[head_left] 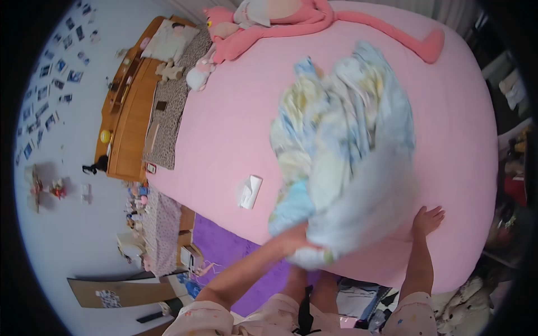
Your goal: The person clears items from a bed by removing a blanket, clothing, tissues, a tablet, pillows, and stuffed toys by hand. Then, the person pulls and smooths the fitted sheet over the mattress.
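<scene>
A rumpled light blue and cream quilt (pixel 342 129) lies in a heap on the pink bed sheet (pixel 224 123). Its near part is smeared by motion and raised off the mattress. My left hand (pixel 297 239) grips this near edge, with the fingers partly hidden by cloth. To the right, my right hand (pixel 428 220) rests on the sheet with its fingers spread, holding nothing. A white tissue pack (pixel 250 192) lies on the sheet left of the quilt.
A long pink plush toy (pixel 269 33) stretches along the far side of the bed. Beside the wooden headboard (pixel 131 129) sit a leopard-print cushion strip (pixel 162 131) and a white plush (pixel 199 74). A purple rug (pixel 224 241) covers the floor at left.
</scene>
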Demonstrator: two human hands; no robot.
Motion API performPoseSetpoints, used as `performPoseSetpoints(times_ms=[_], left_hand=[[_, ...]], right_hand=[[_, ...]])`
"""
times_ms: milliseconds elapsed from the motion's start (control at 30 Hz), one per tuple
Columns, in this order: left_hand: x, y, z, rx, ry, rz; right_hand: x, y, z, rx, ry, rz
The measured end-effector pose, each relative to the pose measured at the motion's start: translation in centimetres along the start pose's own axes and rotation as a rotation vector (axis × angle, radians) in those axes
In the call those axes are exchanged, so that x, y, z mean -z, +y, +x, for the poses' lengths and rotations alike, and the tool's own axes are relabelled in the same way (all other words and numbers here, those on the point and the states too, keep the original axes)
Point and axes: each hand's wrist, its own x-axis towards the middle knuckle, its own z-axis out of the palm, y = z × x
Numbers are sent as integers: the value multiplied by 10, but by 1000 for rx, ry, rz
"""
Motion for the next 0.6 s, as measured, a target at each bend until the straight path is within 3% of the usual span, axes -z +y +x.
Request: performPoseSetpoints(times_ms=[33,67,100,167,233,267,433,533,567,600], left_hand=[[-9,-4,-28,62,-152,-15],[-16,-19,-58,49,-260,-172],[-22,-36,-82,54,-423,-293],[-51,-52,-125,-17,-461,-490],[-69,-69,-147,-179,-567,-432],[-70,-59,-154,-41,-528,-436],[-43,-37,-175,29,-329,-273],[-20,-32,-205,-295,73,-9],[-12,-39,-213,-304,81,-24],[-2,-48,-221,-430,315,104]], right_hand=[[-16,19,11,50,-110,-11],[-56,45,33,-56,-196,370],[-50,53,34,118,-161,125],[1,55,18,64,-163,274],[39,56,-5,59,-160,462],[60,47,-19,71,-172,555],[147,-38,-110,235,-404,954],[185,-103,-178,370,-638,1064],[196,-124,-201,420,-718,1083],[206,-146,-226,468,-801,1093]])
